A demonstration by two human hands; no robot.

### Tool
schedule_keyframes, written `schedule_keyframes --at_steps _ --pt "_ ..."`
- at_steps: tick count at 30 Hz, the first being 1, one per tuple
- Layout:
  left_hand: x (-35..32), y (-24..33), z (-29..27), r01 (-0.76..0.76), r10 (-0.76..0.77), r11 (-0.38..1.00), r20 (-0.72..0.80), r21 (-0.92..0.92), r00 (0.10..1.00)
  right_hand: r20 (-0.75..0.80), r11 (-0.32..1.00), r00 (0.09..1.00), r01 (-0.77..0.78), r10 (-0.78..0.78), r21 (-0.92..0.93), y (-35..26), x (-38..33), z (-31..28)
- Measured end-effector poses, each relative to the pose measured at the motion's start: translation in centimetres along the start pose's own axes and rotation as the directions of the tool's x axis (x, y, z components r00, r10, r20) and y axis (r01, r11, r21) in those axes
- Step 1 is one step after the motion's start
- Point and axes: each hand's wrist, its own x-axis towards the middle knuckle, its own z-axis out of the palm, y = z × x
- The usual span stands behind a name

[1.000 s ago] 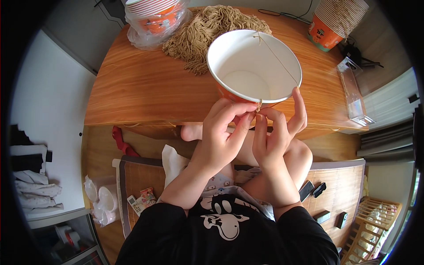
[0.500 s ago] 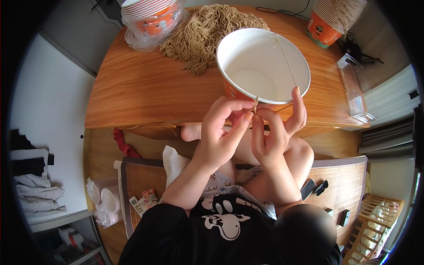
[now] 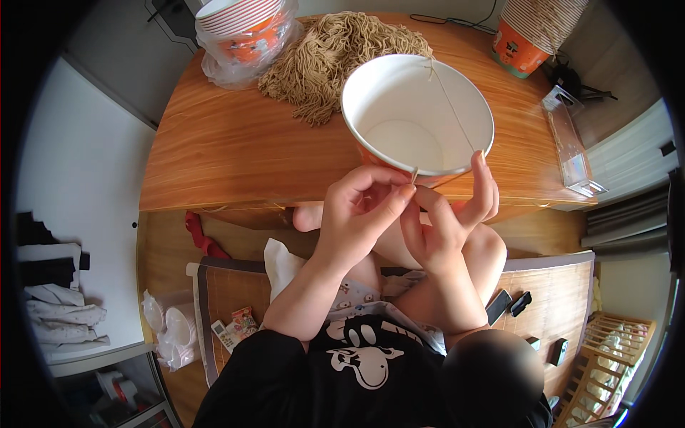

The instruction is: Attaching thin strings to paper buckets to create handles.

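A large paper bucket [image 3: 399, 135], white inside and orange outside, stands at the table's near edge. Tan string [image 3: 457, 114] is tied at its far rim and runs across the opening to my right hand. At the near rim, my left hand [image 3: 360, 210] pinches the string between thumb and forefinger. My right hand [image 3: 439, 225] meets it there, thumb and forefinger closed on the string. Its raised finger hooks the taut stretch beside the bucket's right rim. Fingertips hide most of the knot area.
A heap of tan string [image 3: 335, 60] lies behind the bucket. Stacked paper buckets in plastic [image 3: 242, 36] stand back left, and another stack [image 3: 524, 43] back right. A clear plastic box [image 3: 567, 146] sits at the table's right edge. Below are a phone [image 3: 498, 307] and a remote [image 3: 222, 334].
The bucket appears slightly lower and further left in view. My fingertips have drawn tighter together over the string at the near rim, covering the loop that showed before.
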Motion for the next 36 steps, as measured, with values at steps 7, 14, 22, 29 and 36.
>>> schedule_keyframes --at_steps 7,14,22,29,36 --pt "-0.1 -0.1 1.2 -0.073 0.069 0.994 -0.042 -0.085 0.997 -0.051 0.992 0.992 0.118 -0.116 0.045 1.4 -0.1 0.2" --pt "-0.2 -0.2 1.9 -0.043 0.037 0.994 -0.071 -0.095 0.997 -0.02 0.993 0.994 0.105 -0.104 0.05 1.9 -0.3 -0.1" --pt "0.2 0.3 1.7 0.036 -0.038 0.999 -0.057 -0.039 0.998 0.081 0.99 0.996 0.04 -0.029 -0.137 1.7 -0.3 -1.4" --pt "0.3 0.9 2.1 0.079 -0.088 0.992 -0.102 -0.094 0.991 0.109 0.976 0.994 0.012 0.012 -0.217 4.2 0.8 -4.8" --pt "1.2 1.6 2.2 0.038 -0.048 0.995 -0.108 -0.088 0.993 0.07 0.982 0.995 -0.055 0.068 -0.179 7.1 3.7 -7.0"
